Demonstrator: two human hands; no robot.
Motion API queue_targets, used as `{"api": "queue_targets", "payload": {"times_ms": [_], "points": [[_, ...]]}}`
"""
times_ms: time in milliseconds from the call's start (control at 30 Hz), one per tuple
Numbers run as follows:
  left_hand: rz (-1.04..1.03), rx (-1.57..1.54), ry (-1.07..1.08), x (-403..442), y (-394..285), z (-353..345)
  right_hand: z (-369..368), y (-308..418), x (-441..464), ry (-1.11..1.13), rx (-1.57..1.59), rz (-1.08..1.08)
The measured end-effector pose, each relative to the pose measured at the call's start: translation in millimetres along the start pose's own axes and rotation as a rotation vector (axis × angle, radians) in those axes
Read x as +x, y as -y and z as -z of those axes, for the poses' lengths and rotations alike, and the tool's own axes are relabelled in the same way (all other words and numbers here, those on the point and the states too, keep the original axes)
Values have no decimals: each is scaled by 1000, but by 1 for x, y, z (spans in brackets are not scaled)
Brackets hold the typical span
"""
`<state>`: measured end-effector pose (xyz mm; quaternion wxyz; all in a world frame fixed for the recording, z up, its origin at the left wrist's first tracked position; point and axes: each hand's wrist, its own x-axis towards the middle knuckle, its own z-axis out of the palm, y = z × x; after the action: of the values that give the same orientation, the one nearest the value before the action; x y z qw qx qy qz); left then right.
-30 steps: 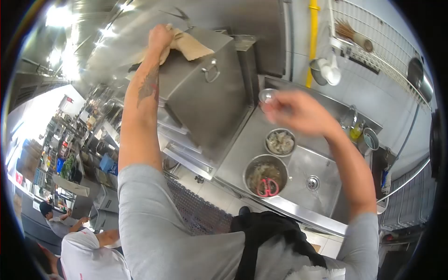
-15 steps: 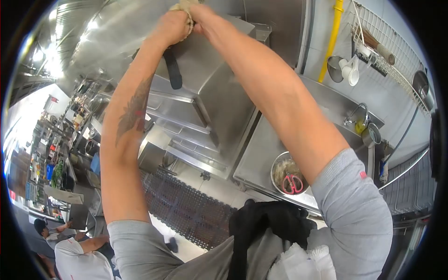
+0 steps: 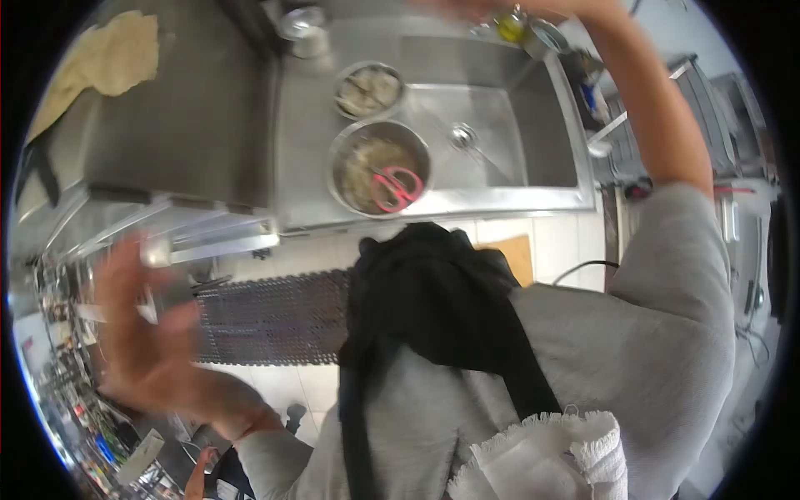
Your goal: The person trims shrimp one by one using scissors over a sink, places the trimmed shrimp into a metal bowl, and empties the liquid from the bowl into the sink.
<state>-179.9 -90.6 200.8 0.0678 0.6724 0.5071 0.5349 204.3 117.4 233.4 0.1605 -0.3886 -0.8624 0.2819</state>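
Note:
My left hand [image 3: 146, 325], blurred by motion, hangs in the air at the left over the floor mat. Its thumb stands apart from its fingers, with nothing held. My right hand [image 3: 492, 7] is at the top edge, beyond the sink [image 3: 546, 125] and near the tap; its fingers are cut off and smeared. The beige cloth [image 3: 121, 54] lies crumpled on a steel surface [image 3: 183, 108] at the upper left, apart from both hands. Pink-handled scissors [image 3: 396, 190] rest in a metal bowl [image 3: 335, 171] of cloudy liquid with pale contents.
Beside that bowl is a smaller metal bowl [image 3: 340, 92] of pale pieces on the sink counter [image 3: 300, 150]. A perforated dark mat [image 3: 275, 321] covers part of the tiled floor. A white towel [image 3: 542, 458] hangs at my apron. Another person's arm [image 3: 197, 479] shows at the lower left.
Both hands have let go of the cloth, which now lies on the steel surface. My left hand has dropped down and left; my right has swung right past the sink. The view has turned right.

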Motion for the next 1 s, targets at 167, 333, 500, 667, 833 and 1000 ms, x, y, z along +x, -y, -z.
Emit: {"api": "queue_targets", "payload": {"times_ms": [167, 333, 500, 667, 833, 1000], "points": [[379, -441, 997, -109, 19, -213, -181, -175, -365, 649, 293, -857], [357, -503, 1450, -205, -8, -328, -318, -83, -517, 341, 1047, -1255], [400, -476, 1722, -251, -62, -386, -285, -59, -552, 503, 704, -1282], [112, -395, 1890, -263, -102, -411, -299, -48, -583, 276, 395, -1025], [94, -230, 1899, -254, -89, -380, -254, -58, -549, 136, 429, -820], [643, -332, 1658, -242, -12, -266, -225, -75, -456, 123, 113, -497]]}}
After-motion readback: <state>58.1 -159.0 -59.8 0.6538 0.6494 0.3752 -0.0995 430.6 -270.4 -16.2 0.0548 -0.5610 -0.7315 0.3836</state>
